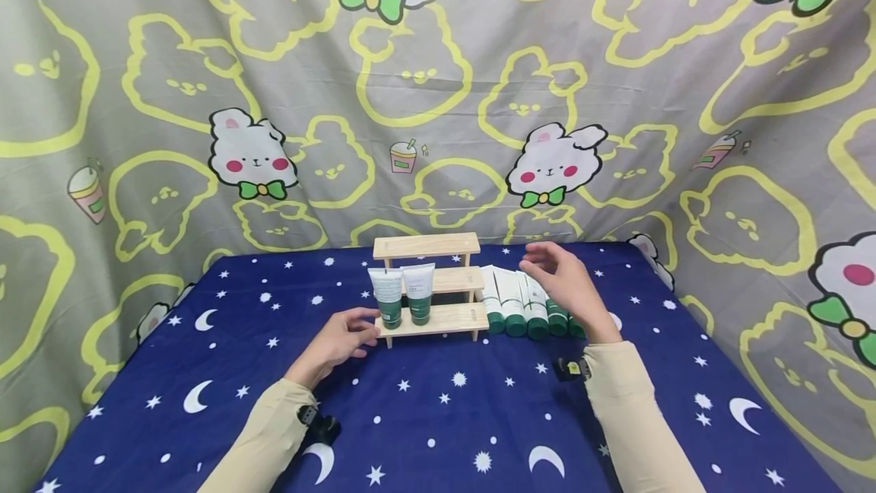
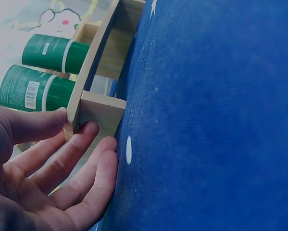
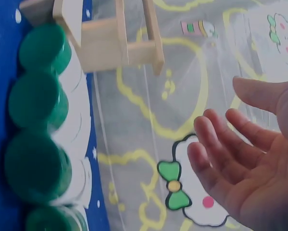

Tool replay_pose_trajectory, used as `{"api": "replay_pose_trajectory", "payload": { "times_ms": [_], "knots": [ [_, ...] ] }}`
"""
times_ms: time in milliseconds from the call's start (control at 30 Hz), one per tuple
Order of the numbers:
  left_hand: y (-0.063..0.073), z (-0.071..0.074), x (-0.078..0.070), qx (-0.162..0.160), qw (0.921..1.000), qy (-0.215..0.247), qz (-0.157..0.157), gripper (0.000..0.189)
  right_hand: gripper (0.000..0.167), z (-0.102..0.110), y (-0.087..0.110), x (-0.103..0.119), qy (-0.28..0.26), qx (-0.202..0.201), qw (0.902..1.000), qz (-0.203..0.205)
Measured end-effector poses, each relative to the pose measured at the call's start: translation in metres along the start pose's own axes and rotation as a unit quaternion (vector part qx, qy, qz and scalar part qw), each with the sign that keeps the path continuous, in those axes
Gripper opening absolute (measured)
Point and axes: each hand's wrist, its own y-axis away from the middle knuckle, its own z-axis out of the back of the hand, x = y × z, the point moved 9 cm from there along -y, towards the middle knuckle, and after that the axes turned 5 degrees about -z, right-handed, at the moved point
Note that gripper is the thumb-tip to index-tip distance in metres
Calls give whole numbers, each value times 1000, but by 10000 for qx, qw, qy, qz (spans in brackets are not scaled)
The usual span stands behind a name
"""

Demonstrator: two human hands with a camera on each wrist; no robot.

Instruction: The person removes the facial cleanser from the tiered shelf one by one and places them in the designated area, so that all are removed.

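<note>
A three-tier wooden stand [image 1: 445, 319] rests on the table. Two white-and-green squeeze tubes, a left one [image 1: 388, 297] and a right one [image 1: 418, 294], stand upright on their green caps on its lowest step. My left hand [image 1: 340, 340] holds the left end of that step; in the left wrist view the thumb [image 2: 40, 124] lies at the board's edge and a fingertip [image 2: 87, 131] is by the leg. Several similar tubes [image 1: 511, 303] lie in a row right of the stand, caps toward me. Above them hovers my right hand [image 1: 563, 280], fingers relaxed, holding nothing.
A dark blue cloth [image 1: 424, 417] with white moons and stars covers the table. Behind it hangs a grey curtain [image 1: 472, 128] with yellow outlines and white rabbit faces. Each wrist wears a small black camera, the left one [image 1: 322, 426] near the cloth.
</note>
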Motion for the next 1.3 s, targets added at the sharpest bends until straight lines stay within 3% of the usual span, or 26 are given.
{"api": "replay_pose_trajectory", "payload": {
  "times_ms": [400, 967, 1300],
  "knots": [
    [0, 2, 4, -39, 10000, 17, 79, 40, 39, -42, 1, 43, -412, 213, 9965, 701],
    [-2, 0, 1, -4, 10000, -19, 50, 41, 37, -93, 2, 60, -727, 834, 9910, 754],
    [-1, 0, 2, 19, 9999, -18, 104, 41, 39, -123, 3, 71, -839, 960, 9890, 745]
  ]
}}
